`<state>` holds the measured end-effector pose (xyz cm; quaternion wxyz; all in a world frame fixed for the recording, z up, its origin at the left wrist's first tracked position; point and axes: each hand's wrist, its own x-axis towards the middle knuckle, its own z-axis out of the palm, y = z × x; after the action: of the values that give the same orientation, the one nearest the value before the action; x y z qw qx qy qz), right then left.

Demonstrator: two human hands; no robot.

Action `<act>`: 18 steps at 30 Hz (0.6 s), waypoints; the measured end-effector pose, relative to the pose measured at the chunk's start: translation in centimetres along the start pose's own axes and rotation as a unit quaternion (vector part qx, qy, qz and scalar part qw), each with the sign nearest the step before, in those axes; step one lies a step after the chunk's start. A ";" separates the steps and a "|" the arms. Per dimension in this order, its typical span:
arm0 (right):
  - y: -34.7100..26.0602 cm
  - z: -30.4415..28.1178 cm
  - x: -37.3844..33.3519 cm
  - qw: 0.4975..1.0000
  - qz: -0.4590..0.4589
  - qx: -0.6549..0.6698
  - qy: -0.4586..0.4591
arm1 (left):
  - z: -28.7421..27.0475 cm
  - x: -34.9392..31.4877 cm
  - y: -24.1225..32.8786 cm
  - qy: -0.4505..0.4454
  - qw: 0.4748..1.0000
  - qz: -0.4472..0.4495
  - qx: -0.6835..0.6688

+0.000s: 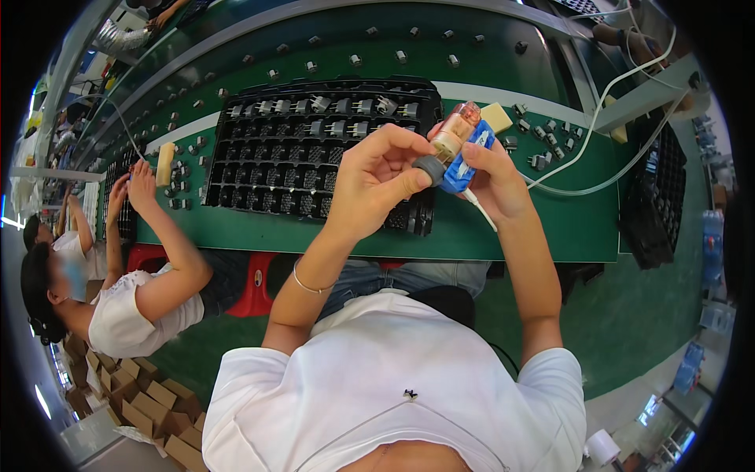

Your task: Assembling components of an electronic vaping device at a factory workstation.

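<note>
My left hand [370,181] pinches a dark grey round part [429,167] between thumb and fingers. In my right hand [500,177] is a hand-held device with a blue grip [458,173] and a see-through, reddish-tipped cylinder [458,130]. A white cable [481,211] hangs from it below my right hand. The grey part meets the lower end of the device; the exact contact is hidden by my fingers. Behind my hands lies a black compartment tray [267,177], its far rows holding several small grey parts with metal pins [321,103].
Loose grey parts [553,140] lie to the right, near a yellow block [495,118]. More parts stand along the dark green belt [401,57] at the back. A pale hose [605,189] loops at right by stacked black trays [659,189]. A co-worker [149,307] sits at left.
</note>
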<state>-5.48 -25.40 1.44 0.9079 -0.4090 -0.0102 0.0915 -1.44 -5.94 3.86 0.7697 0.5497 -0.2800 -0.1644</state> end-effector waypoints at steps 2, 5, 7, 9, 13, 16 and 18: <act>0.1 0.0 0.0 1.000 0.004 -0.007 0.004 | 0.2 0.1 -0.2 0.017 1.000 0.019 -0.012; 0.3 0.0 -0.1 1.000 0.016 0.014 0.001 | 0.3 0.0 -0.4 0.017 1.000 0.009 -0.023; 0.3 -0.7 0.1 0.999 0.036 -0.014 -0.003 | 0.6 0.1 -0.5 0.030 0.999 0.010 -0.019; 0.2 -0.8 0.0 0.999 0.040 -0.018 -0.009 | 0.6 0.0 -0.6 0.045 0.999 0.011 -0.013; -0.4 -1.1 0.2 0.998 0.013 -0.060 -0.015 | -0.3 0.0 -0.6 0.087 0.990 -0.006 0.115; -0.8 -3.2 0.4 0.988 -0.072 -0.063 0.117 | -2.3 0.2 0.3 0.133 0.941 0.004 0.312; -2.2 -6.4 0.5 0.942 -0.093 -0.230 0.224 | -5.0 0.3 1.6 0.183 0.843 0.034 0.505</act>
<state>-4.05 -31.44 -1.20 0.7723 -0.6139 0.1351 -0.0920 1.74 -1.77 4.21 0.4278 0.8725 -0.1970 0.1297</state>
